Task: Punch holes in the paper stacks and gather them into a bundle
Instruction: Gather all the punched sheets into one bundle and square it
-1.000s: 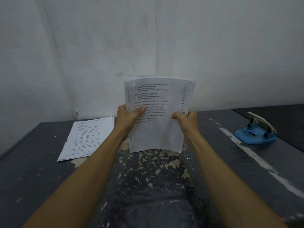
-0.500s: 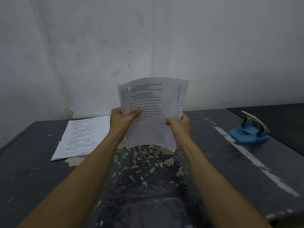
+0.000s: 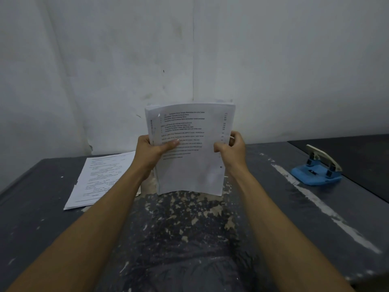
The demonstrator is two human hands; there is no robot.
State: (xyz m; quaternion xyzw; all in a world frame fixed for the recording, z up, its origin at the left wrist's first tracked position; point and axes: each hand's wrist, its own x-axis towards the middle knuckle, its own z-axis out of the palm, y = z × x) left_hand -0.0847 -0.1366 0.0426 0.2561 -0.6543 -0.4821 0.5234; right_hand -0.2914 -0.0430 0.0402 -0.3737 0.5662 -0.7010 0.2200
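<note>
While I stand at the dark grey paint-flecked table, both my hands hold a thick stack of white printed paper sheets upright in front of me, its bottom edge resting on or just above the tabletop; I cannot tell which. My left hand grips the stack's left edge, thumb pressed flat across the printed front page and fingers curled behind, out of sight. My right hand pinches the right edge, thumb in front, fingers curled around the side. A small dark punched hole shows near the right margin, below that hand.

I judge the stack moderately heavy for paper and floppy: its top edge bows, so it needs support at both sides. The smooth sheets would likely slide apart under a loose grip, so mid-height on both long edges seems the best hold.

A second flat pile of printed white pages lies on the table to my left. A blue plastic hole punch with a pale lever sits well apart to my right
</note>
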